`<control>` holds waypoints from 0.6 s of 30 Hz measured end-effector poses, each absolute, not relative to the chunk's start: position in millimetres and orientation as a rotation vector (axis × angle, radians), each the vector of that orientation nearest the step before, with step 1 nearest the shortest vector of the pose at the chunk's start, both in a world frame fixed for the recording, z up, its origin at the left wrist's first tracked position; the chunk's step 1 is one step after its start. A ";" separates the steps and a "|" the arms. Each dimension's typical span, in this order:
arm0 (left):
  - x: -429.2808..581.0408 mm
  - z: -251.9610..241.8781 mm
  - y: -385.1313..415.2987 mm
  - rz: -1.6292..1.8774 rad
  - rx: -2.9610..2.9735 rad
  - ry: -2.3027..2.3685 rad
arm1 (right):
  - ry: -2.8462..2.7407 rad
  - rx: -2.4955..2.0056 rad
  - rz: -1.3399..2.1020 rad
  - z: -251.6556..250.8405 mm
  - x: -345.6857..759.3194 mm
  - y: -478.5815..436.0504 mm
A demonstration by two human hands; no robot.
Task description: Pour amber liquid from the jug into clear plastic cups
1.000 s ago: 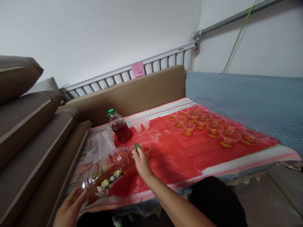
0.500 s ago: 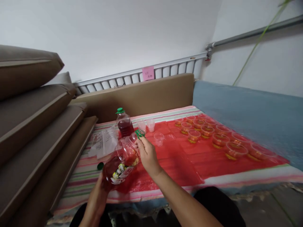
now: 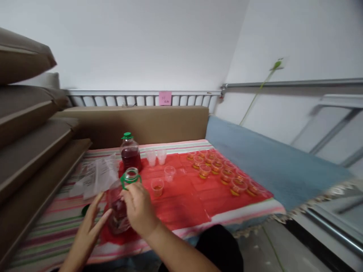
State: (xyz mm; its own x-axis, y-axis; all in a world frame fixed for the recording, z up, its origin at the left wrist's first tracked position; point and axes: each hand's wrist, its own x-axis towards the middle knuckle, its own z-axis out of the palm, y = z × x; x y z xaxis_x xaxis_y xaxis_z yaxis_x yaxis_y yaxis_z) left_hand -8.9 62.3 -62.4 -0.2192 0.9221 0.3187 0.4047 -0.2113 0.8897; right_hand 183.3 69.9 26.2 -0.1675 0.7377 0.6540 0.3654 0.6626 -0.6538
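An uncapped clear plastic bottle [image 3: 117, 207] with dark red liquid stands upright, or nearly so, at the front left of the red sheet. My right hand [image 3: 140, 207] is closed on its green handle, just below the open mouth. Beside the bottle's left side is my left hand [image 3: 90, 223], thumb and fingers apart and holding nothing. A clear plastic cup [image 3: 157, 187] with a little liquid in the bottom sits to the right of the bottle. Just behind it stands another clear cup [image 3: 169, 173]. A loose green cap [image 3: 85, 210] lies left of the bottle.
A second bottle [image 3: 131, 156], capped green, stands behind. Near it are two stacks of cups [image 3: 162, 156] and a crumpled plastic bag [image 3: 99, 173]. Several filled cups [image 3: 204, 171] stand in rows on the red sheet [image 3: 181, 206]. Brown cushions [image 3: 34, 151] are piled at left.
The bottle has gone from tilted to upright. My left hand has let go of its base and opened. A cup with liquid now shows beside the bottle, and the view has turned right.
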 end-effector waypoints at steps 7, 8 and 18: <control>-4.4 -48.6 87.5 1.469 2.094 1.521 | -1.970 -0.796 0.225 42.0 164.1 62.3; -2.2 -46.3 87.2 1.464 2.065 1.552 | -1.909 -0.796 0.239 40.7 170.7 63.1; 11.1 -28.3 70.7 1.502 1.926 1.642 | -1.858 -1.772 0.293 -71.7 267.7 120.0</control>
State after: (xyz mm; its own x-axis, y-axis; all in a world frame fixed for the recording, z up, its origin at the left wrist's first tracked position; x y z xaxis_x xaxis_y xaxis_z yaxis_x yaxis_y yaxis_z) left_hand 11.1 70.7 -28.3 -0.1326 0.8237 0.5513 0.6225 -0.3636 0.6930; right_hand 267.7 120.0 -71.7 0.0209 0.9714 0.2366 0.8512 0.1068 -0.5138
